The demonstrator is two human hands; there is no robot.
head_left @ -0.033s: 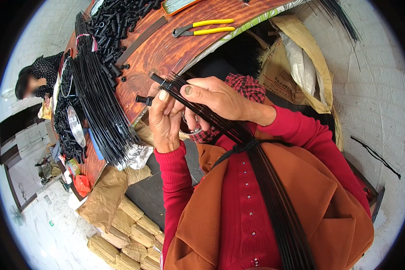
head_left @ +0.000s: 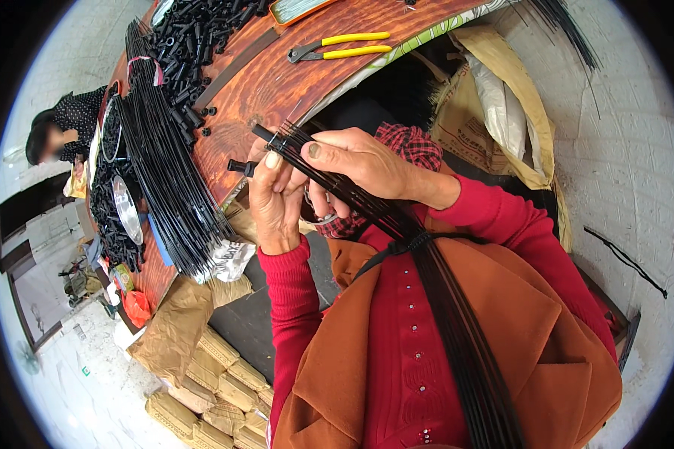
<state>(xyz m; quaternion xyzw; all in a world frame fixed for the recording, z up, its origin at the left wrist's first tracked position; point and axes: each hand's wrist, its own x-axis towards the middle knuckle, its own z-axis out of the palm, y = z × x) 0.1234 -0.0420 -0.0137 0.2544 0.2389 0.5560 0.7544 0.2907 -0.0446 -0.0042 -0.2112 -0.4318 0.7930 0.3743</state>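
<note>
Rods (head_left: 460, 322), thin and black, run bundled up the person's front beneath a black strap (head_left: 391, 248), their tips near the edge of the desk (head_left: 258, 93). The right hand (head_left: 371, 165) has its grip closed on the bundle near those tips; the left hand (head_left: 273, 198) is clamped on a black fitting (head_left: 237, 166). Work seems partway: a black tube (head_left: 262, 132) juts beside the tips, seating unclear, while loose tubes (head_left: 191, 52) and a second rod bundle (head_left: 157, 161) appear unused. Bare wood toward the end cutters (head_left: 344, 53) gives room; strap and desk edge look limiting.
</note>
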